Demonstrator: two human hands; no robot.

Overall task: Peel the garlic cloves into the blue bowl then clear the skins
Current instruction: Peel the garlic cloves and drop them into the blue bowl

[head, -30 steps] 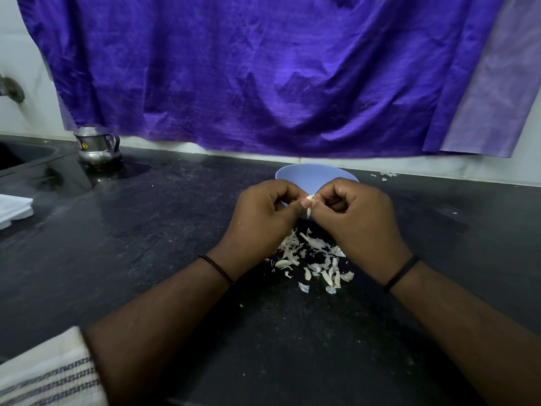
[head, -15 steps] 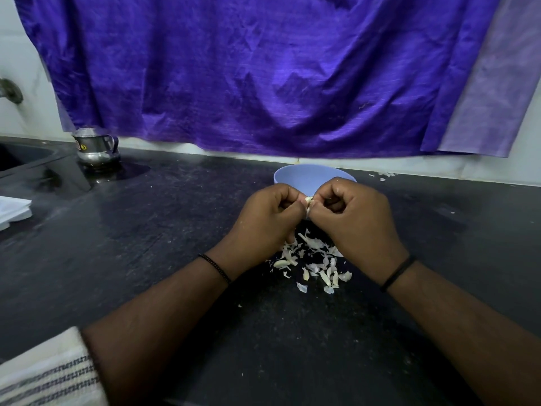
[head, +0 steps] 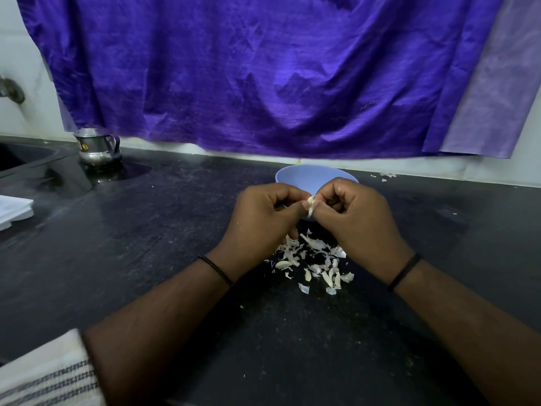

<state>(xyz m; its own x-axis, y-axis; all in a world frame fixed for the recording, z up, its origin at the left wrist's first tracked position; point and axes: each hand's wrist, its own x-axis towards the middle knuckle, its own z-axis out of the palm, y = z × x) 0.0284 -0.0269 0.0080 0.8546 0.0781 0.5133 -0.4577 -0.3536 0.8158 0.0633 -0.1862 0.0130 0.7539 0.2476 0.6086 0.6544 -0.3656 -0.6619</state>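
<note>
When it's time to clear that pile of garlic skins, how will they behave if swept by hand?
The garlic skins look thin and curled, so probably very light and apt to scatter. They lie loose on the dark countertop, so they should slide easily, though small flecks may get left behind.

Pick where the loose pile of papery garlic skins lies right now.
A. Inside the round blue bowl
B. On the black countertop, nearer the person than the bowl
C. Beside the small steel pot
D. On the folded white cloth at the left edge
B: the loose pile of papery garlic skins lies on the black countertop, below both hands and on the near side of the round blue bowl.
</note>
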